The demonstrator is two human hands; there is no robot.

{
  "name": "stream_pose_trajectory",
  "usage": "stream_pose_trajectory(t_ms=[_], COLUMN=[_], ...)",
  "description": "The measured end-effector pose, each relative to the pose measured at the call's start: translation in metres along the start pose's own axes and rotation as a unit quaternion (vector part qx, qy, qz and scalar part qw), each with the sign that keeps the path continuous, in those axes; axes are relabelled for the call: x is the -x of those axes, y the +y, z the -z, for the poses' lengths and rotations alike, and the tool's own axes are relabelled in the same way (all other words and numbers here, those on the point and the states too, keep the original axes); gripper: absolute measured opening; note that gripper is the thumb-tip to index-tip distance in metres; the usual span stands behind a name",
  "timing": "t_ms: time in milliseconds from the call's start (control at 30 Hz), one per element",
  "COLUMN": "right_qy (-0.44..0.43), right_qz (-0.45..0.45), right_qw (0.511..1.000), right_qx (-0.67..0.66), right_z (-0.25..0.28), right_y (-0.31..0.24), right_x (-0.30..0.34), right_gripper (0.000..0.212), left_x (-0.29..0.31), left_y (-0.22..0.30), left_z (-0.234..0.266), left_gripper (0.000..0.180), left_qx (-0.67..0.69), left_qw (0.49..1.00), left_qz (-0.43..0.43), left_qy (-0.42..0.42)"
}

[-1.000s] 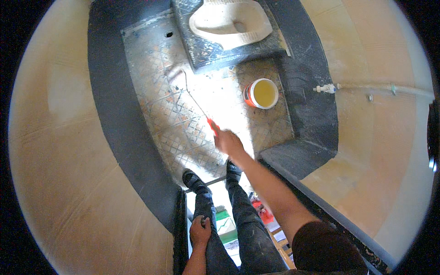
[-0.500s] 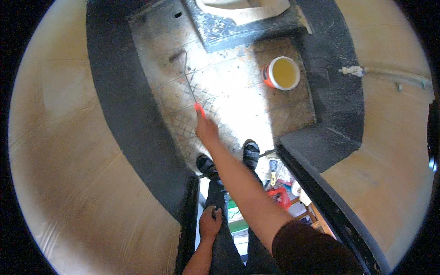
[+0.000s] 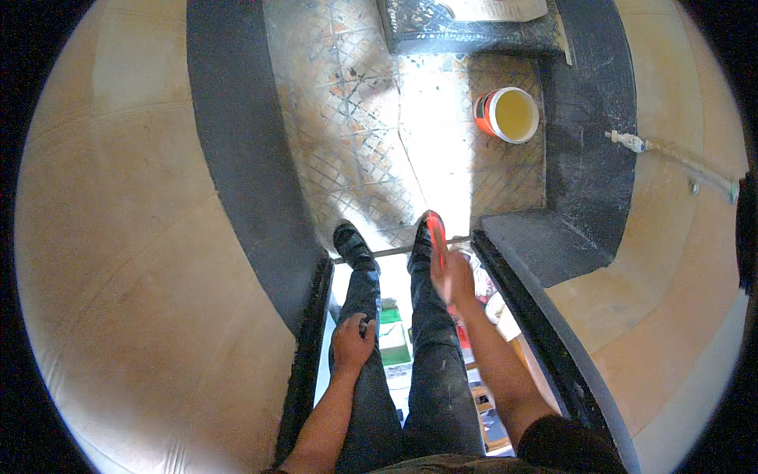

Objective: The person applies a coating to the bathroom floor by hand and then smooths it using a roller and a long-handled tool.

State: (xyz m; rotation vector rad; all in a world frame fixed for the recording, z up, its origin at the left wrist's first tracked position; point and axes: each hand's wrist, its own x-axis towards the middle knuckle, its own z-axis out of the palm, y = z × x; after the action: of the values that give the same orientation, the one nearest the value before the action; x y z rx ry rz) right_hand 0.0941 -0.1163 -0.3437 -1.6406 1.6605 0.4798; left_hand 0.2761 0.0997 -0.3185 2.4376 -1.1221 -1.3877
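Observation:
My right hand (image 3: pixel 454 276), slightly blurred, is closed round the red handle of a paint roller (image 3: pixel 433 227). Its thin metal rod runs up over the brightly lit tiles, and the roller head is lost in the glare. By my left thigh, my left hand (image 3: pixel 352 344) is curled round something small and dark that I cannot make out. To the right on the tiled floor (image 3: pixel 316 150) stands an orange-red bucket (image 3: pixel 513 115) with a white rim and yellowish liquid in it.
A dark raised step (image 3: pixel 474 35) bears a pale fixture (image 3: pixel 505 9) at the far end. Dark-coated lower walls (image 3: pixel 241 150) flank the floor. A white tap (image 3: pixel 629 141) juts from the right wall. Dark door frame sides (image 3: pixel 545 340) stand close to my arms; household items lie behind my feet.
My right hand has drawn back toward me and to the right, bringing the roller along. My left hand has moved slightly up and left. The view has shifted, and the bucket appears farther right.

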Motion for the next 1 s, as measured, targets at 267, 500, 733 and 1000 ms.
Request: stream_pose_trajectory(t_ms=[267,500,733,1000], right_qy=[-0.167,-0.058,0.166,0.088], right_qz=[-0.097,-0.02,0.137,0.197], right_qw=[0.981,0.994,0.963,0.968], right_qx=[0.019,-0.089,-0.164,-0.127], right_z=[-0.097,-0.172,-0.029,0.023], right_y=[0.07,-0.051,-0.248,-0.084], right_x=[0.191,0.015,-0.303,-0.152], right_gripper=[0.057,0.069,0.025,0.064], left_x=[0.003,0.01,-0.005,0.0], left_y=[-0.003,-0.006,0.03,0.006], left_z=[-0.006,-0.001,0.011,0.01], left_gripper=[0.032,0.033,0.027,0.033], left_qx=[0.011,0.01,0.019,0.033], left_qw=[0.998,0.995,0.999,0.996], left_qz=[0.042,0.081,-0.01,0.074], left_qy=[-0.046,-0.063,-0.041,-0.048])
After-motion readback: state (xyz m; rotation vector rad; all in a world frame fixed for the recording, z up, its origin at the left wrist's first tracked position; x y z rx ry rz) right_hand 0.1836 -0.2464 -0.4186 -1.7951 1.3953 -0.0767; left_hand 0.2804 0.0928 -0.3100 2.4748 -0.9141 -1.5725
